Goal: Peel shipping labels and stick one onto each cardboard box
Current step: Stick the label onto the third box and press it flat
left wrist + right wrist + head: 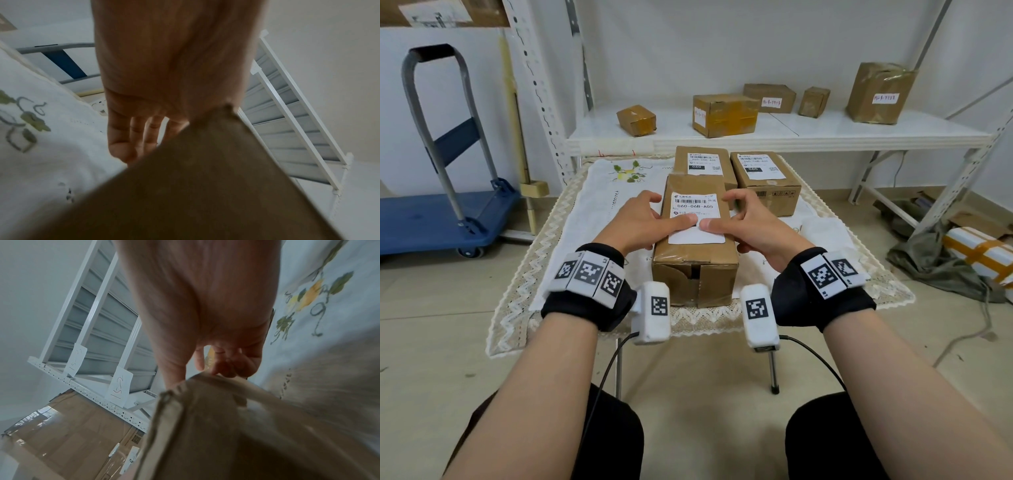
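1. Three brown cardboard boxes sit on my cloth-covered worktop [599, 192], and each one shows a white shipping label on its top face.
2. My left hand [643, 222] and right hand [753, 222] flank the nearest long cardboard box [695, 260]; both thumbs press flat on its white printed label [697, 219], meeting near the label's middle.
3. My left fingers [131, 138] hang straight and relaxed beside the box's left wall, gripping nothing. My right fingers [232, 366] curl loosely past the box's right edge; the wrist view shows nothing held in them.
4. I judge the label thin and floppy, so it should be smoothed from the middle outward, or it may crease or trap air. Its lower half is blank and already looks flat.
5. The box looks light and stiff-walled, but its near end flap [693, 274] is torn and gaping, so I would take hold at the long side walls, not at that end.
6. Room is tight ahead: the two other labelled boxes [763, 181] stand just behind, one touching or almost touching the near box. The lace-edged cloth [524, 291] is bare to the left and gives sliding space; the near worktop edge lies close below the box's end.
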A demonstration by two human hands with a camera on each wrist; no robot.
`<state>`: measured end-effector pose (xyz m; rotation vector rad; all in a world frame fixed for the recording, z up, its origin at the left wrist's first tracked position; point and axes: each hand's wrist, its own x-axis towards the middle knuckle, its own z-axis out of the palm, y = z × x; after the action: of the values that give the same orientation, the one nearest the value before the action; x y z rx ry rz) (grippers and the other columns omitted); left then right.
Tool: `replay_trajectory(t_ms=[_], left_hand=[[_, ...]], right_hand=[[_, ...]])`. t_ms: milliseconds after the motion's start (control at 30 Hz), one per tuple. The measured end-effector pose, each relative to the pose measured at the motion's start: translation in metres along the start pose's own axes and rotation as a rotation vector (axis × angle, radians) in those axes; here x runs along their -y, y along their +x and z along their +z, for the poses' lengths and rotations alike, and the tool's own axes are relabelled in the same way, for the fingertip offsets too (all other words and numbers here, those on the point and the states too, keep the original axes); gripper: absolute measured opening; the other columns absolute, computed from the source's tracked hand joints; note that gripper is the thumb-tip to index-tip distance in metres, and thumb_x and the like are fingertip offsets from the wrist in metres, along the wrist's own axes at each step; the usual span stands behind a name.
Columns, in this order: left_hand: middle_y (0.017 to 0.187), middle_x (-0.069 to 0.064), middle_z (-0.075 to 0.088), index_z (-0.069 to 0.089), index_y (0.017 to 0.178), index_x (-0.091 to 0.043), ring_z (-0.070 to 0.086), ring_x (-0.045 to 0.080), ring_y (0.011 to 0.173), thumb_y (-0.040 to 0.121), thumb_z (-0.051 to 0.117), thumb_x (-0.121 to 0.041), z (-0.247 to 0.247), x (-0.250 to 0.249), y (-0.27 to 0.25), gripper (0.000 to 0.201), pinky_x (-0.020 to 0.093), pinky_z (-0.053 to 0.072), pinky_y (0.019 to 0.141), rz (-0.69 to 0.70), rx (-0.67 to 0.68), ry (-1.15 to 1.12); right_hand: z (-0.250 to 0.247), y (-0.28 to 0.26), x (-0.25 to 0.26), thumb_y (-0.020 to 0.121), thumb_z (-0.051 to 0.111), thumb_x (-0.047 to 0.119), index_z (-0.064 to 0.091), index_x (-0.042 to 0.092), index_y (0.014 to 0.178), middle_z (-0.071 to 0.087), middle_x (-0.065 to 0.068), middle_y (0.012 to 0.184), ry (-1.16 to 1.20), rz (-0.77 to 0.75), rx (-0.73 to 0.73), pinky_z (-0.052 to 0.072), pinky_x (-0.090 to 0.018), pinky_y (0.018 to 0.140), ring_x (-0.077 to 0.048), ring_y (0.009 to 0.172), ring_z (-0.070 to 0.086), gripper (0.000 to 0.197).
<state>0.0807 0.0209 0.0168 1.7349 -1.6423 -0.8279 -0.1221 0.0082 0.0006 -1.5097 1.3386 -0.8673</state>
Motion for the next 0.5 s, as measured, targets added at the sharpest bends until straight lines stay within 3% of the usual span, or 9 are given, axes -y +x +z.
replay_trajectory(t_ms=[100,200,367,433,500], left_hand=[[0.099,-0.004,0.057,0.042,0.148,-0.018,0.06,0.008,0.08,0.087,0.072,-0.054,0.0033,-0.0021,0.0014,0.077,0.022,0.047,0.058,-0.027,-0.001,-0.037],[0.092,-0.006,0.056,0.043,0.147,-0.019,0.058,0.005,0.076,0.093,0.068,-0.048,0.005,-0.0035,0.0029,0.066,0.023,0.047,0.056,-0.06,-0.027,-0.086],[0.122,0.009,0.068,0.046,0.145,-0.02,0.066,0.019,0.093,0.101,0.059,-0.04,0.0033,-0.0012,0.0032,0.05,0.026,0.051,0.059,-0.073,-0.029,-0.138],[0.121,0.008,0.07,0.047,0.144,-0.021,0.067,0.02,0.094,0.102,0.057,-0.04,0.0018,-0.0001,0.0023,0.047,0.027,0.053,0.06,-0.078,-0.015,-0.147],[0.108,0.002,0.072,0.045,0.144,-0.024,0.069,0.017,0.089,0.102,0.057,-0.043,0.0003,0.0009,0.0008,0.048,0.028,0.054,0.06,-0.092,0.014,-0.144]], right_hand=[[0.001,0.0009,-0.0002,0.084,0.082,0.036,0.039,0.033,0.138,0.064,0.007,0.085,0.029,0.016,-0.015,0.043,-0.03,0.067,-0.011,0.081,0.063,0.069],[0.0025,0.0015,0.0018,0.089,0.077,0.034,0.037,0.032,0.14,0.063,0.0,0.09,0.032,0.045,-0.027,0.042,-0.029,0.063,-0.015,0.077,0.058,0.064],[0.0,0.0031,0.0004,0.097,0.067,0.032,0.032,0.03,0.146,0.064,-0.001,0.086,0.014,0.054,-0.042,0.043,-0.03,0.063,-0.018,0.074,0.054,0.06],[-0.0013,0.0017,0.0009,0.093,0.072,0.034,0.029,0.033,0.148,0.07,-0.003,0.094,0.014,0.051,-0.016,0.046,-0.032,0.066,-0.018,0.077,0.058,0.07],[-0.0015,-0.0011,0.0019,0.084,0.081,0.038,0.028,0.037,0.148,0.072,-0.002,0.101,0.008,0.046,0.021,0.048,-0.033,0.071,-0.017,0.081,0.062,0.083]])
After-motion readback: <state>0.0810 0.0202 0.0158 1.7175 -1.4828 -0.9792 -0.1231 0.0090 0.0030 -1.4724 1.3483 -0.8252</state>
